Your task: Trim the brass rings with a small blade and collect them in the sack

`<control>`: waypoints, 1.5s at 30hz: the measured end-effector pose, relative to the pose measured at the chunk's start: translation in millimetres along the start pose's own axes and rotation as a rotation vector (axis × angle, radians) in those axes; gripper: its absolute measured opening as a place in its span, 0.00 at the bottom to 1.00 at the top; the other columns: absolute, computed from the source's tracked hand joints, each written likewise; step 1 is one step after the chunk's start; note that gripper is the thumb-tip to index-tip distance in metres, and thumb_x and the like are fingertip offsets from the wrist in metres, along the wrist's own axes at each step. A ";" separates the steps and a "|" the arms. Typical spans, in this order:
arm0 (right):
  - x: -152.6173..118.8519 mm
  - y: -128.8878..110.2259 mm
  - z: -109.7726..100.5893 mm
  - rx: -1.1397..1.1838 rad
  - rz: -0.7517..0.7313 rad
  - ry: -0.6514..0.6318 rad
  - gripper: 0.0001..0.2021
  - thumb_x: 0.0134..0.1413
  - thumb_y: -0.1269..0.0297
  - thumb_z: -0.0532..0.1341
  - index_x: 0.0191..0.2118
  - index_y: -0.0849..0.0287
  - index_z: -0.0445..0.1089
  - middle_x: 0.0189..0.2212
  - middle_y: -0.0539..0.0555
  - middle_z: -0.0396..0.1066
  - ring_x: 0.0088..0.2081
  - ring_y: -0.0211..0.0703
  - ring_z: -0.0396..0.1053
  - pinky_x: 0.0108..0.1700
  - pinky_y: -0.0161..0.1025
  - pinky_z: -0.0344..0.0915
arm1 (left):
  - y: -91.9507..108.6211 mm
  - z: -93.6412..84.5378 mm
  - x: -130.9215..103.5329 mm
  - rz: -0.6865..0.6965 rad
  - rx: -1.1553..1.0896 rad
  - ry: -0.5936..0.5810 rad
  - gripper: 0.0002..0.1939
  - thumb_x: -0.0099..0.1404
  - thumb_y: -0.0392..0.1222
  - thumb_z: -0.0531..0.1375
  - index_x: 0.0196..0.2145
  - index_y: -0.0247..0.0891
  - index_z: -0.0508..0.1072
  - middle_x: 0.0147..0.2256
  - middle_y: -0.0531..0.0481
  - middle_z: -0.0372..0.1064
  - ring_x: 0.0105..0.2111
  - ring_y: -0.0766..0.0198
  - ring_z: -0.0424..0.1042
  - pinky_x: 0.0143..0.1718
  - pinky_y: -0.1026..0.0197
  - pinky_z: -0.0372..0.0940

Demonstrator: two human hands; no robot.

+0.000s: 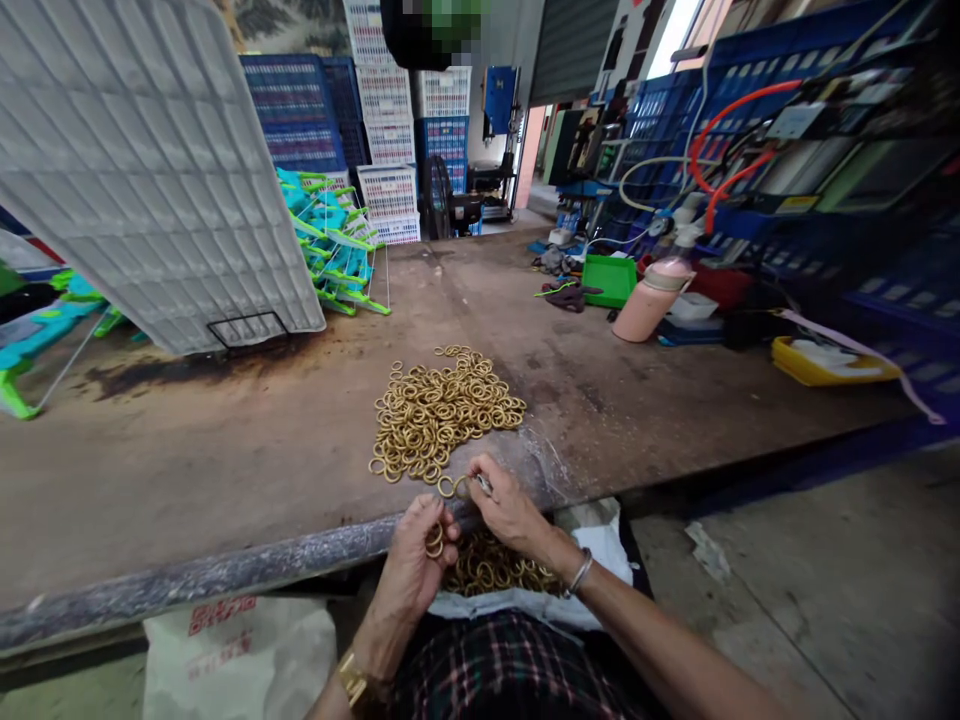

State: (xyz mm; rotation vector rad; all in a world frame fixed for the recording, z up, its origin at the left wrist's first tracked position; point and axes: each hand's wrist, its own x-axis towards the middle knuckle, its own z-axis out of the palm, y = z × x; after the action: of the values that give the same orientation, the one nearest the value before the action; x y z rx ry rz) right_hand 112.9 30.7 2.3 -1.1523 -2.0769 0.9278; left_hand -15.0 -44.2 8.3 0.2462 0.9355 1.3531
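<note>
A heap of brass-coloured rings (442, 410) lies on the brown table in front of me. My left hand (421, 545), just past the table's front edge, is closed around a few brass rings (434, 541). At the near side of the heap, my right hand (510, 505) pinches a brass ring (462, 487) at its fingertips. Something small and silvery (484, 485) shows between those fingers; I cannot make out what it is. Another loose ring (446, 487) lies beside the pinched one. Under my hands, a white sack (517, 603) in my lap holds many more rings.
A grey ribbed panel (165, 180) stands at the left, with teal and green frames (337, 245) behind it. On the right are a pink bottle (651, 305), a green tray (609, 281) and a yellow tray (829, 362). Stacked crates (386, 145) rise beyond the table.
</note>
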 end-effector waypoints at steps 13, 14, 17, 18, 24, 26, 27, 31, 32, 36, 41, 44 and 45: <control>-7.9 -18.1 -0.2 0.207 0.126 -0.085 0.06 0.53 0.63 0.53 0.28 0.59 0.60 0.21 0.44 0.55 0.25 0.33 0.54 0.28 0.31 0.51 | -9.1 -0.8 -0.6 0.097 0.503 0.014 0.17 0.55 0.54 0.59 0.27 0.37 0.64 0.16 0.61 0.54 0.12 0.77 0.49 0.12 0.72 0.45; -7.7 -18.0 0.3 0.204 0.135 -0.087 0.07 0.53 0.64 0.53 0.27 0.59 0.60 0.20 0.43 0.55 0.25 0.33 0.54 0.27 0.31 0.50 | -8.9 0.4 -1.5 0.074 0.478 -0.012 0.16 0.55 0.54 0.59 0.27 0.37 0.63 0.17 0.61 0.55 0.12 0.77 0.49 0.12 0.72 0.44; -7.5 -15.0 1.4 0.229 0.142 -0.100 0.08 0.55 0.64 0.50 0.28 0.59 0.61 0.20 0.44 0.57 0.24 0.33 0.56 0.28 0.31 0.52 | -8.8 3.3 -3.3 0.027 0.370 -0.069 0.15 0.55 0.53 0.59 0.27 0.38 0.62 0.19 0.60 0.56 0.13 0.77 0.49 0.12 0.72 0.43; -7.7 -13.4 1.4 0.232 0.142 -0.093 0.09 0.56 0.64 0.49 0.28 0.59 0.61 0.20 0.44 0.59 0.24 0.33 0.57 0.28 0.31 0.52 | -8.9 3.9 -3.5 0.021 0.347 -0.075 0.15 0.55 0.52 0.59 0.27 0.38 0.62 0.19 0.60 0.57 0.13 0.78 0.49 0.13 0.72 0.43; -14.2 -5.5 -0.9 -0.107 0.016 -0.123 0.07 0.55 0.68 0.49 0.31 0.59 0.63 0.21 0.47 0.63 0.24 0.35 0.57 0.28 0.33 0.50 | -10.2 2.4 -2.3 0.064 0.376 -0.050 0.15 0.56 0.51 0.59 0.27 0.37 0.61 0.19 0.60 0.57 0.14 0.77 0.49 0.13 0.73 0.43; -17.3 -4.9 -0.9 -0.247 -0.027 -0.192 0.07 0.51 0.71 0.50 0.34 0.59 0.64 0.23 0.49 0.66 0.24 0.36 0.59 0.29 0.33 0.48 | -10.8 1.6 -1.6 0.082 0.400 -0.047 0.15 0.57 0.51 0.58 0.27 0.37 0.61 0.19 0.60 0.57 0.14 0.77 0.49 0.14 0.72 0.44; -18.5 -5.0 -0.7 -0.301 -0.035 -0.220 0.08 0.50 0.72 0.51 0.36 0.59 0.64 0.24 0.50 0.67 0.25 0.37 0.60 0.29 0.34 0.48 | -11.2 1.3 -1.4 0.089 0.410 -0.048 0.15 0.57 0.51 0.58 0.27 0.37 0.61 0.19 0.60 0.57 0.14 0.77 0.49 0.14 0.72 0.44; -19.2 -8.2 -0.5 -0.412 -0.030 -0.292 0.11 0.49 0.73 0.51 0.39 0.61 0.64 0.29 0.54 0.70 0.28 0.39 0.64 0.30 0.34 0.48 | -11.9 0.8 -0.9 0.108 0.455 -0.039 0.16 0.57 0.53 0.58 0.27 0.38 0.61 0.19 0.60 0.57 0.14 0.77 0.49 0.13 0.72 0.44; -18.7 -9.5 -0.7 -0.427 -0.027 -0.302 0.11 0.49 0.73 0.50 0.39 0.61 0.64 0.29 0.54 0.71 0.29 0.40 0.65 0.30 0.34 0.49 | -11.9 0.7 -1.0 0.109 0.466 -0.034 0.16 0.57 0.53 0.57 0.26 0.38 0.61 0.19 0.60 0.57 0.14 0.77 0.49 0.13 0.72 0.44; -17.2 -14.3 -1.5 -0.481 0.001 -0.323 0.12 0.51 0.72 0.49 0.41 0.61 0.63 0.31 0.56 0.71 0.31 0.41 0.67 0.30 0.35 0.50 | -10.9 1.7 -2.0 0.114 0.497 -0.017 0.17 0.56 0.54 0.57 0.26 0.38 0.61 0.18 0.60 0.56 0.14 0.76 0.50 0.14 0.72 0.44; -17.6 -13.3 -1.9 -0.485 -0.010 -0.334 0.13 0.49 0.74 0.50 0.42 0.62 0.62 0.31 0.57 0.72 0.31 0.42 0.68 0.31 0.35 0.52 | -7.3 6.7 -3.9 0.168 0.579 0.022 0.19 0.54 0.56 0.58 0.23 0.38 0.61 0.16 0.60 0.54 0.14 0.75 0.50 0.14 0.70 0.45; -16.8 -13.5 -2.5 -0.462 -0.044 -0.373 0.14 0.47 0.74 0.50 0.42 0.62 0.63 0.30 0.57 0.72 0.31 0.43 0.68 0.31 0.35 0.53 | -5.0 6.7 -4.4 0.198 0.608 0.004 0.19 0.53 0.57 0.59 0.22 0.38 0.60 0.15 0.60 0.53 0.14 0.75 0.49 0.15 0.70 0.45; -15.9 -14.4 -2.7 -0.466 -0.041 -0.384 0.14 0.47 0.75 0.50 0.42 0.62 0.63 0.30 0.57 0.72 0.30 0.43 0.68 0.31 0.35 0.53 | -4.5 6.1 -5.1 0.195 0.607 -0.003 0.20 0.53 0.57 0.59 0.21 0.38 0.60 0.15 0.60 0.52 0.14 0.75 0.49 0.15 0.70 0.45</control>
State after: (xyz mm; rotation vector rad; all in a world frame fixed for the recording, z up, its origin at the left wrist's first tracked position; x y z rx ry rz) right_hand 115.4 12.0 12.9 -1.2205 -2.7206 0.7034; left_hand -7.3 -47.8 11.5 0.8179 1.3317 1.2108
